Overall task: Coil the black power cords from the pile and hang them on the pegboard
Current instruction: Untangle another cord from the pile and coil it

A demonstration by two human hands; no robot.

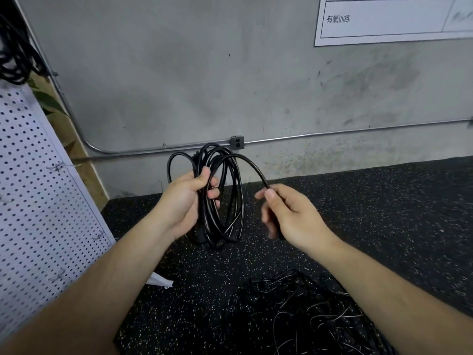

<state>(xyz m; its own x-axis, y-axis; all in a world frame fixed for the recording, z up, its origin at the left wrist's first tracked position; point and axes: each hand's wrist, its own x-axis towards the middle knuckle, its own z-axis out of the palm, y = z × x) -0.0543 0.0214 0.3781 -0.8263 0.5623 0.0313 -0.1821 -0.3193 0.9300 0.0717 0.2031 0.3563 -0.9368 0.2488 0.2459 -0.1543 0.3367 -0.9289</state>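
Black cord coil gripped by left hand, right hand pinches its loop, pegboard leftward

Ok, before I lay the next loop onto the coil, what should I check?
1. Grip of the left hand round the coil: ok.
2. Pinch of the right hand on the loose strand: ok.
3. Cord fully wound: not ok, one open loop arcs between the hands.
4. Tail of the strand free of the pile: cannot tell, it is hidden behind the right hand.
5. Bare hook on the pegboard: ok.
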